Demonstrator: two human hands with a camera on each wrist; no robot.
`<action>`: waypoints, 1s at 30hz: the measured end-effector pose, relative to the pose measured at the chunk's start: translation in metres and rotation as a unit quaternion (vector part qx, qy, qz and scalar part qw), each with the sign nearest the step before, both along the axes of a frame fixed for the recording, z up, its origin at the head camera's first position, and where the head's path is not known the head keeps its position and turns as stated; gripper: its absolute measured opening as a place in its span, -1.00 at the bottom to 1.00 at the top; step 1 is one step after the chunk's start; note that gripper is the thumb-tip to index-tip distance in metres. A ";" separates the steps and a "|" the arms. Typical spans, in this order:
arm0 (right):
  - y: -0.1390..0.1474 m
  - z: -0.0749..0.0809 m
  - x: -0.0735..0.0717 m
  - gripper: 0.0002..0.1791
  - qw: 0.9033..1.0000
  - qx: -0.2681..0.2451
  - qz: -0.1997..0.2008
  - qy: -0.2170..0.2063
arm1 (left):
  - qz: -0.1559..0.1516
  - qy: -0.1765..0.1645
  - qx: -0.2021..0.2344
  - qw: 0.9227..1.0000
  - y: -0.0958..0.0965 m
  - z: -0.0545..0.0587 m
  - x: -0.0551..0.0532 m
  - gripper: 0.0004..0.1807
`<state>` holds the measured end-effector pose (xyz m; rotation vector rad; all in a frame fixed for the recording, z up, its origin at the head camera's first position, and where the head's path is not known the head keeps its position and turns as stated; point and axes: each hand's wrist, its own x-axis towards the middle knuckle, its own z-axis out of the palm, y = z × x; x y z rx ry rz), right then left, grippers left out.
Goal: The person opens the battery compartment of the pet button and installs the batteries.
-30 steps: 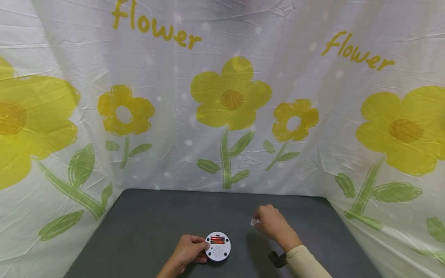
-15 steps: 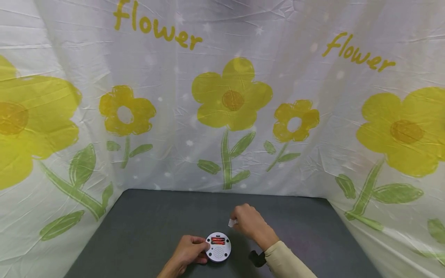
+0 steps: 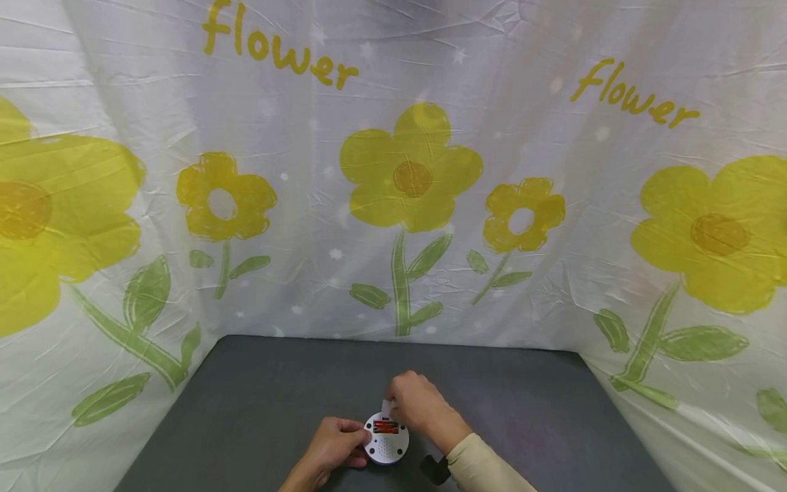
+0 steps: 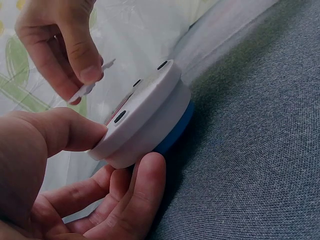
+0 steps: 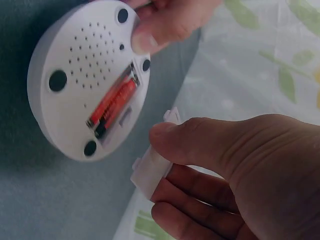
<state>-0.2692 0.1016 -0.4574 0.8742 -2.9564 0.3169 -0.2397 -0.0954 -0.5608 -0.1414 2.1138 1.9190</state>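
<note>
A round white device (image 3: 387,447) has its underside facing up, with speaker holes and dark rubber feet. Two red-and-black batteries (image 5: 114,105) lie side by side in its uncovered compartment. My left hand (image 3: 335,443) grips the device's left edge, thumb on top and fingers beneath; in the left wrist view a blue band (image 4: 176,129) shows on its lower side. Between thumb and fingers, my right hand (image 3: 424,408) pinches a small white battery cover (image 5: 154,169) with little tabs. The cover is held above the device's far edge, near the compartment, apart from it in the wrist views.
Both hands work over a dark grey cloth-covered table (image 3: 277,383). A white curtain (image 3: 307,273) printed with yellow flowers hangs behind and along both sides. A black strap-like piece (image 3: 435,470) sits at the right wrist.
My right hand has moved left with the battery cover, from the right of the device to just over its far edge. The left hand and the device have stayed in place.
</note>
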 end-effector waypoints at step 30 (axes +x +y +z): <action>-0.016 -0.026 0.009 -0.85 1.000 0.019 0.007 0.016 | -0.007 0.012 0.010 1.000 -0.001 -0.001 0.000 -0.71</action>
